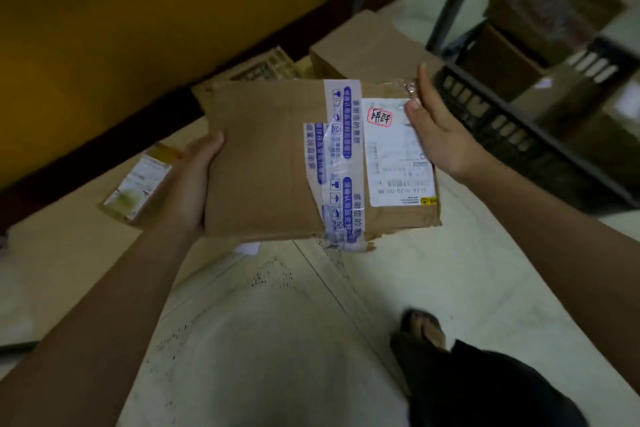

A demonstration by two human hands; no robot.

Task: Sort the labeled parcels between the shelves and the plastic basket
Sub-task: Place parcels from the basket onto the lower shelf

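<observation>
The left hand [188, 184] has its grip closed on the left edge of a flat cardboard parcel [277, 163], thumb on top and fingers hidden underneath. The right hand [436, 128] is open, fingers straight, its thumb resting on the parcel's right edge over the white shipping label [398, 152]; it presses against the parcel without clasping it. Blue-printed tape [341, 163] crosses the parcel's middle, just left of the label. The parcel is held in the air above the pale tiled floor [450, 288]. Beyond the parcel's right edge stands a dark plastic basket [502, 121] with slotted walls, and past that a metal shelf frame [450, 3] carrying blurred cartons. Behind the parcel lies a larger cardboard box [363, 45]. Left of the parcel, a small labelled packet [138, 184] lies on the floor by a yellow wall [138, 10].
</observation>
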